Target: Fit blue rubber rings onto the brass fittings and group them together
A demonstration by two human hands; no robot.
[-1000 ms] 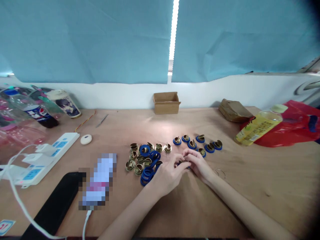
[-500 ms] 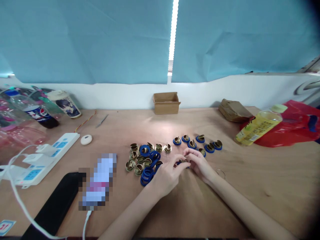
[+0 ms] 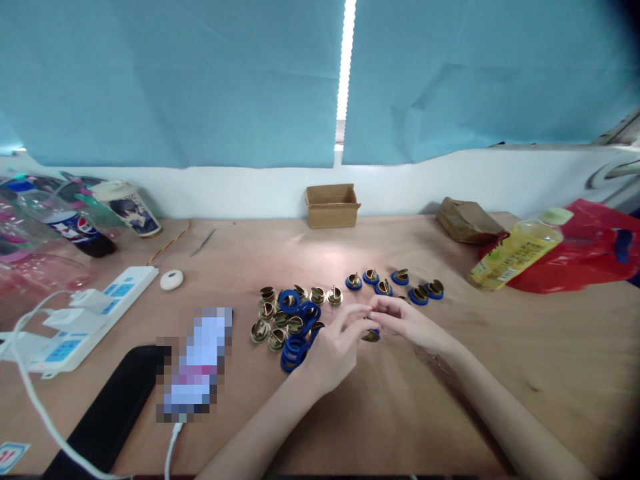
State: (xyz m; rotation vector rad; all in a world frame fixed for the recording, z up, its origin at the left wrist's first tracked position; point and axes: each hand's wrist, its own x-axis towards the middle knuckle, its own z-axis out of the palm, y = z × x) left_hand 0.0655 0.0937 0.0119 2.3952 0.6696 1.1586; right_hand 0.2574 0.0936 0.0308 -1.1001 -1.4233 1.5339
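Note:
My left hand (image 3: 334, 343) is closed, thumb and fingers pinched on a round gold metal piece (image 3: 371, 336) with a blue ring about its edge. That piece shows only in part below the thumb. My right hand (image 3: 406, 325) meets the left fingertips from the other side, its fingers bent and pressed together; what lies between them is hidden. Left of the hands is a cluster of gold metal pieces (image 3: 268, 310) with raised tabs, with loose blue rings (image 3: 295, 352) among them. Beyond my right hand stand several gold pieces seated in blue rings (image 3: 384, 288).
A small open cardboard box (image 3: 333, 215) stands by the wall. On the right are a brown paper packet (image 3: 467, 221), a yellow-labelled bottle (image 3: 520, 253) and a red bag (image 3: 590, 247). A blurred-out phone (image 3: 200, 360), black case (image 3: 117, 410), power strip (image 3: 95, 327) and bottles (image 3: 75, 227) occupy the left.
My right hand has turned and shifted slightly up and right, its fingers now straighter across the left fingertips. More of the gold piece shows below. My left hand has barely moved.

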